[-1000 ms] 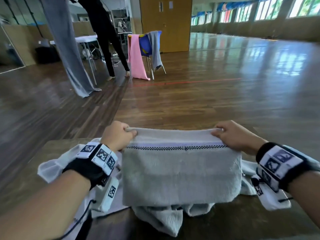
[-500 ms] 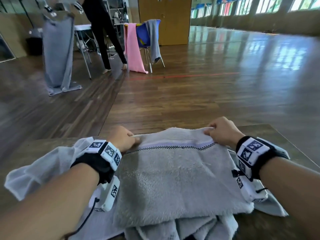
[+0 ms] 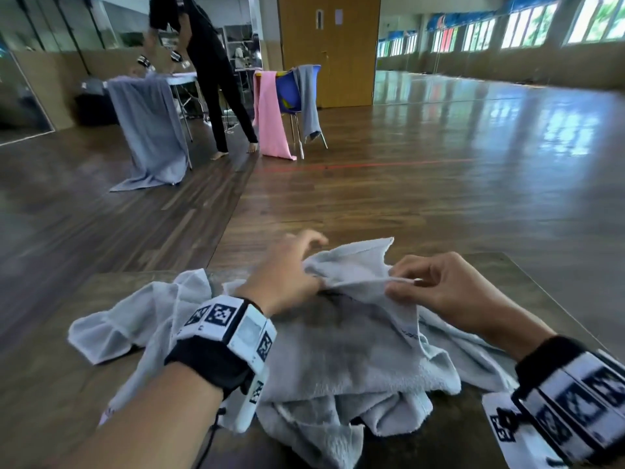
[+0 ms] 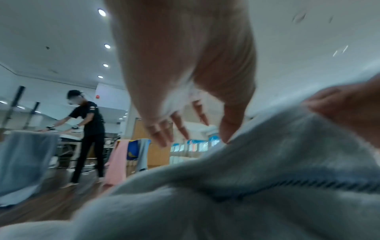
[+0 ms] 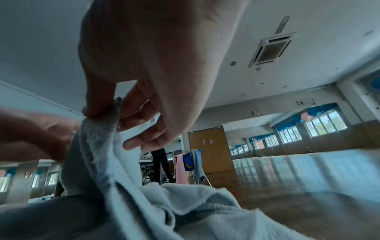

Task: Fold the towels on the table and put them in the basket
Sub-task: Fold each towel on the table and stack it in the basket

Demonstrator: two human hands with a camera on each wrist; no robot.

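A heap of grey towels [image 3: 338, 353] lies on the brown table [image 3: 50, 384]. A thick one with a dark checkered stripe [image 4: 308, 185] is on top. Above it a lighter, thinner towel [image 3: 355, 265] is lifted at one edge. My right hand [image 3: 395, 282] pinches that edge between thumb and forefinger [image 5: 100, 107]; its other fingers are loosely curled. Just left of it, my left hand [image 3: 304, 262] has spread, blurred fingers, and only its thumb [image 4: 226, 133] touches the cloth. No basket is in view.
A thin white cloth [image 3: 111, 330] spreads from the heap toward the table's left. The table's far edge [image 3: 490, 257] is close behind the towels. Across the wooden floor a person [image 3: 209, 79] works at another table draped with a grey towel [image 3: 148, 130], beside a chair [image 3: 294, 93] hung with towels.
Both hands laid the folded striped towel down on the heap and let go of its top edge. They moved together to the middle; the right hand took a thinner towel's edge, the left hand opened.
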